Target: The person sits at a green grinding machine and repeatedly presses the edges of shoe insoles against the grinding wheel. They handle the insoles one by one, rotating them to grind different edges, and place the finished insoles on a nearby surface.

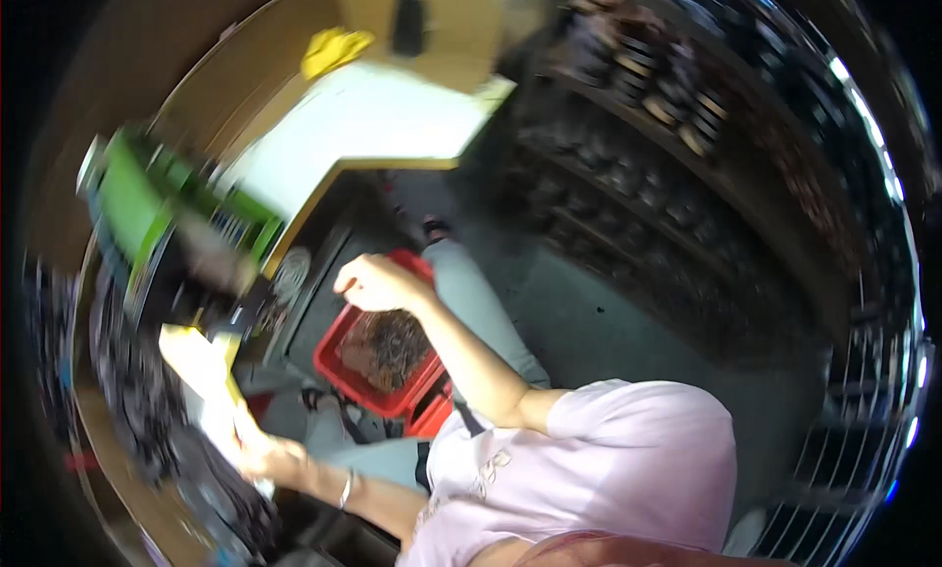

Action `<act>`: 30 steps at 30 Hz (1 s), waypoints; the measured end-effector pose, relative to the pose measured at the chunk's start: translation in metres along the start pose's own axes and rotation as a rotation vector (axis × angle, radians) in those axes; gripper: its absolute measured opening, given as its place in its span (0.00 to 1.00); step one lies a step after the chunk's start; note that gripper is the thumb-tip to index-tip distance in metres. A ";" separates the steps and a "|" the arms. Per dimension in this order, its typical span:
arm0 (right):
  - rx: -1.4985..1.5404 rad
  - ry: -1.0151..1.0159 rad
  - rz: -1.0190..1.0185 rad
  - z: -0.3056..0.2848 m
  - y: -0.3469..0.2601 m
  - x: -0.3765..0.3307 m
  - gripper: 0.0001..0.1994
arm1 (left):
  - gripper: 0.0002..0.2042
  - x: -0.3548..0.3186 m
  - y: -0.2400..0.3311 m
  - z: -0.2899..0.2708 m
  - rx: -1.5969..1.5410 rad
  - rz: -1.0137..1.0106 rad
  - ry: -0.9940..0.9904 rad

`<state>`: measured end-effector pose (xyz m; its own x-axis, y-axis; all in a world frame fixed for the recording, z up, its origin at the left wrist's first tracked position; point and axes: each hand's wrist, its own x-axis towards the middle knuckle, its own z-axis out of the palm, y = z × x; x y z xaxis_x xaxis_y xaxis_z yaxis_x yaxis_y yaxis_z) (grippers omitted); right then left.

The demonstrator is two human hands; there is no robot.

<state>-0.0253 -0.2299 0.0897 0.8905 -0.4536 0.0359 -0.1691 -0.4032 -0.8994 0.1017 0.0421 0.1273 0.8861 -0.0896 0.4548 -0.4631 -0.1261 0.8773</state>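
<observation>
My left hand [275,459] is at the lower left, at the near end of a glaring white, yellow-edged surface [204,376]. Glare and blur hide its fingers, so whether they grip anything cannot be told. A bracelet circles that wrist. My right hand [378,283] hovers over the far part of a red plastic bin [329,356], its fingers curled in. What they hold, if anything, does not show. Dark, thin small pieces [392,346] lie inside the bin, which sits between my legs.
A green machine [137,194], blurred, stands at the left beside a white, yellow-edged worktop [373,116]. A yellow cloth-like thing [336,52] lies at its far edge. Loaded racks [628,175] stand at right; dark bundled material [147,420] is at left. A wire rack [834,459] stands lower right.
</observation>
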 end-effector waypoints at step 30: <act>1.525 -0.590 0.396 0.114 -0.012 -0.066 0.40 | 0.37 0.019 0.041 -0.166 0.333 0.167 -0.376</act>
<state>-0.0342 -0.1043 0.0486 0.9815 0.1500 -0.1191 -0.1855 0.8991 -0.3964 0.1032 0.1989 0.1975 0.7592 -0.4754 0.4445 -0.6332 -0.3816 0.6734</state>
